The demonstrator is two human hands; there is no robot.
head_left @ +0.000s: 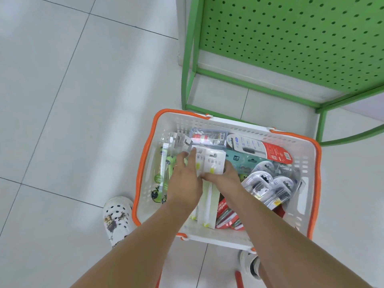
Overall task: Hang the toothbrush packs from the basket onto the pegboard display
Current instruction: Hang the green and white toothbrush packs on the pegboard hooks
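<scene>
Two white toothbrush packs [209,163] lie side by side on top of the heap in the basket [309,163], and both hands are on them. The left hand [185,181] lies over the left pack, its fingers fairly straight and spread, the index tip reaching towards the pack's hanging hole at the basket's far side. The right hand [223,176] rests against the right pack's lower edge; its fingers look curled round that edge, though the fingertips are hidden, so I cannot tell how firm the hold is.

The likeliest trouble, as I judge it, is lifting both packs at once: they overlap, and a loose hold on slick blister plastic could let one slide back among the others. The clear blister packs [268,183] crowd the basket's right side, just beside the right hand, and a red pack [225,213] lies partly under the white ones towards the basket's near rim, so a snagged corner could drag neighbours up with it. A green cartoon pack [161,177] sits against the basket's left wall, beside the left hand.

The green pegboard display [291,38] stands beyond the basket's far rim, well apart from the hands; no hooks show on the visible part, so the hanging spot cannot be judged.
</scene>
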